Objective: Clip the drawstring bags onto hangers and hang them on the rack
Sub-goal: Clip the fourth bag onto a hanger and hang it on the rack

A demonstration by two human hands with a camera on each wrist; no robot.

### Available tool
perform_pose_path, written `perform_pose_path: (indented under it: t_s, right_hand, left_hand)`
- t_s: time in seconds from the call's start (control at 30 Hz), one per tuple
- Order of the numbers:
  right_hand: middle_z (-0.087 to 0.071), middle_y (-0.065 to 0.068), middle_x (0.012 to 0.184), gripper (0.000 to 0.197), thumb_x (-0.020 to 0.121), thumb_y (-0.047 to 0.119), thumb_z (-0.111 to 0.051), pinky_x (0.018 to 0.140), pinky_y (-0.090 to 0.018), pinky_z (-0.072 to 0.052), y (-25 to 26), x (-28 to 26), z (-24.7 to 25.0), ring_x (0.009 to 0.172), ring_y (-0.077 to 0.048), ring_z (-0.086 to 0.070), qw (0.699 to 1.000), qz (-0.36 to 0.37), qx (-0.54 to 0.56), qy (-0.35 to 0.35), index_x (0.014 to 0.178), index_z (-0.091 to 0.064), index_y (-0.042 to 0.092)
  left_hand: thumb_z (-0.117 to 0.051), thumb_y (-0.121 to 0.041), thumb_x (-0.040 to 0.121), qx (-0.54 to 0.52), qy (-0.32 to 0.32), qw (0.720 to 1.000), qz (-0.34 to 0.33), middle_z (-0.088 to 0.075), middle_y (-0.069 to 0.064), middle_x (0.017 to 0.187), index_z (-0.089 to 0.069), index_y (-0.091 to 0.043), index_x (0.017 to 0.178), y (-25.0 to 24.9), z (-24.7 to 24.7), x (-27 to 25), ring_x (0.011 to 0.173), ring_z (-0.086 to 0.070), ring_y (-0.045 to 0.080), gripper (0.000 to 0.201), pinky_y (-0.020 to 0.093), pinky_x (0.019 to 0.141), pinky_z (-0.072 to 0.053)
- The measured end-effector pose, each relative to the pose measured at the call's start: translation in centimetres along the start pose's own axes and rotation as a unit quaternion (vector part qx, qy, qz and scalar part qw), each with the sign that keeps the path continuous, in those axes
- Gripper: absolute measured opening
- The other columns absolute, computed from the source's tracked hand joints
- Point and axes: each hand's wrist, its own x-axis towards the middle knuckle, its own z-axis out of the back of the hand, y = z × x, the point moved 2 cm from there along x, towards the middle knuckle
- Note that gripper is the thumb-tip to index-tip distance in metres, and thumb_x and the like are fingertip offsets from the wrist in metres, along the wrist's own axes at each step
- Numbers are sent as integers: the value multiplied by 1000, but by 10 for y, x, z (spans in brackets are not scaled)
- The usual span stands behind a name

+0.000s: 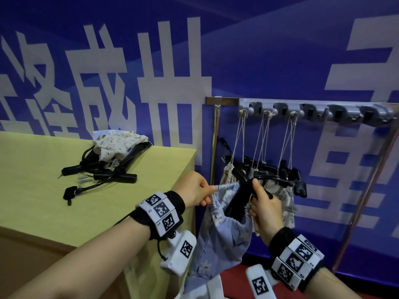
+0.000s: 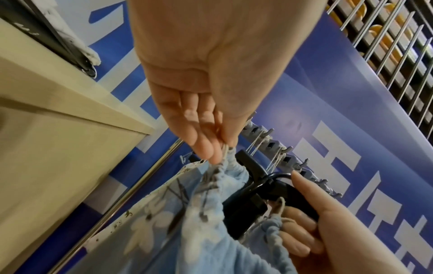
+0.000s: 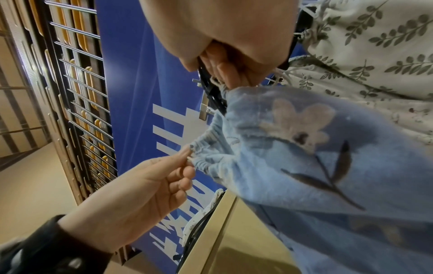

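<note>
Head view: 3 bags [image 1: 259, 188] are hung on the rack [image 1: 313, 111]. A blue bag [image 1: 224, 229] is pinched by left hand [image 1: 194, 188] fingers; right hand [image 1: 264, 209] grips its hanger [image 1: 244, 190]. More wait on the table [image 1: 43, 190].

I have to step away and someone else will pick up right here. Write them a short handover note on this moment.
Left hand: pinches the gathered rim of the blue floral drawstring bag.
Right hand: grips the black clip hanger and the bag's other rim corner.
Done: three patterned bags hang by their cords from the grey hook rail on the rack.
Left: the blue bag does not look clipped yet; clip it and hang it. One more cream printed bag lies on spare hangers on the table.
</note>
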Motion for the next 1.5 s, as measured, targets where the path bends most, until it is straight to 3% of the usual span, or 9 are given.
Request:
perform_pose_path:
  t_s: [0.17, 0.33, 0.47, 0.7, 0.9, 1.0, 1.13, 1.37, 1.5]
  right_hand:
    - [-26, 7, 49, 47, 89, 40, -63, 44, -24, -26, 0, 0, 4, 39, -7, -28, 1000, 5, -7, 9, 58, -32, 23]
    - [-35, 8, 50, 39, 86, 44, -65, 46, -24, -29, -4, 2, 5, 42, -6, -34, 1000, -4, -23, 6, 62, -45, 21]
    - [-43, 8, 51, 33, 86, 46, -65, 46, -24, -31, -7, 2, 2, 43, -5, -39, 999, -4, -33, 17, 72, -56, 17]
    - [-46, 14, 41, 35, 91, 40, -61, 49, -21, -32, -2, -8, -2, 36, 1, -44, 999, 9, -39, 31, 65, -55, 18]
    - [-43, 12, 42, 40, 91, 39, -62, 46, -20, -31, -2, -8, -3, 35, 0, -41, 999, 11, -33, 29, 58, -49, 20]
    - [-45, 13, 40, 36, 91, 38, -61, 48, -21, -32, -3, -7, -2, 36, 0, -43, 999, 9, -32, 34, 63, -54, 18]
    - [-36, 15, 41, 46, 91, 40, -61, 47, -22, -29, -4, -6, 0, 40, -4, -36, 999, 18, -36, 29, 54, -40, 23]
    - [-32, 12, 43, 47, 89, 40, -64, 47, -24, -28, -11, -6, 1, 37, -4, -33, 999, 14, -35, 18, 56, -35, 22]
    - [-35, 12, 42, 45, 90, 37, -64, 41, -19, -29, -11, -10, -3, 36, -2, -35, 999, 16, -24, 28, 56, -38, 22]
  left_hand:
    - [-48, -20, 99, 16, -16, 999, -34, -66, 8, 73, -67, 5, 86, -10, 7, 1, 55, -56, 8, 34, 5, 46, -41]
    - [-54, -19, 95, 120, -12, 992, -48, -73, 7, 74, -71, -4, 80, -6, 8, 0, 60, -63, 12, 27, 23, 66, -52]
    - [-56, -7, 86, 154, -31, 987, -33, -74, 6, 72, -73, -6, 81, -1, 4, -1, 64, -64, 14, 18, 27, 69, -54]
    - [-59, -11, 90, 65, -11, 998, 18, -73, 9, 76, -64, -4, 89, 14, -1, -4, 72, -70, 19, 9, 35, 76, -57]
    - [-63, -8, 88, -84, -5, 995, 45, -60, 1, 71, -59, -12, 72, 15, 5, -2, 65, -56, 13, 17, 29, 64, -51]
    - [-60, 0, 86, -238, -20, 966, 100, -59, 5, 70, -61, -9, 72, 10, 12, -3, 62, -57, 14, 17, 27, 64, -51]
    - [-55, 0, 89, -378, 6, 916, 133, -60, 8, 69, -61, -6, 81, 3, 12, -4, 64, -59, 16, 12, 26, 68, -53]
    - [-55, -14, 93, -400, 77, 902, 140, -73, 3, 83, -66, -8, 94, 5, -1, -3, 75, -63, 13, 13, 24, 72, -50]
    - [-51, -18, 92, -391, 87, 904, 150, -74, 0, 79, -62, -16, 84, 5, -9, -3, 79, -60, 12, 14, 26, 69, -41]
